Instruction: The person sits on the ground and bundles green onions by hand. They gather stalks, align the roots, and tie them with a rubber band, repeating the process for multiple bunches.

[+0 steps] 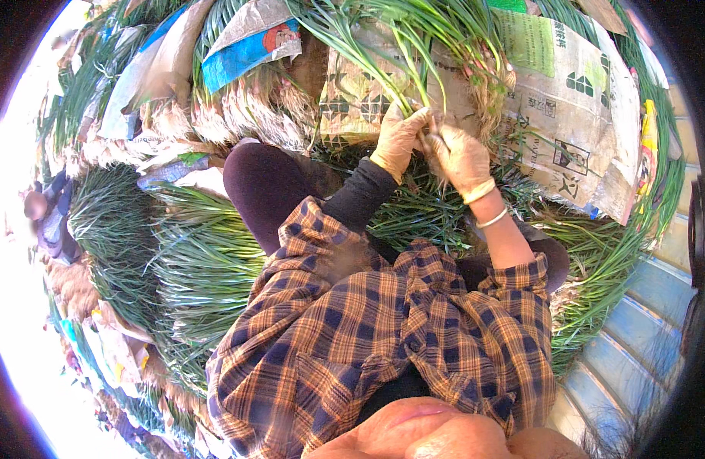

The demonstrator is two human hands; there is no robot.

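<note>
In a yellowish glove, my left hand (399, 140) is closed around the lower stalks of a few scallions (367, 72). Their green leaves point up and away from me. My right hand (460, 158), gloved the same way, pinches the root end of these stalks, close beside the left fingers. Its fingertips are slightly blurred, and the roots are partly hidden behind them. Just beyond my hands, a larger bunch of scallions (473, 40) lies on a printed woven sack (352, 109), its stringy roots hanging towards me. Loose green leaves (424, 215) cover the ground below my hands.
Rows of scallions (209, 258) lie to my left, with more roots (260, 115) under a blue-printed sack (246, 57). Another printed sack (565, 115) spreads at right. Blue slats (611, 350) run along the lower right. A person (57, 218) is at far left.
</note>
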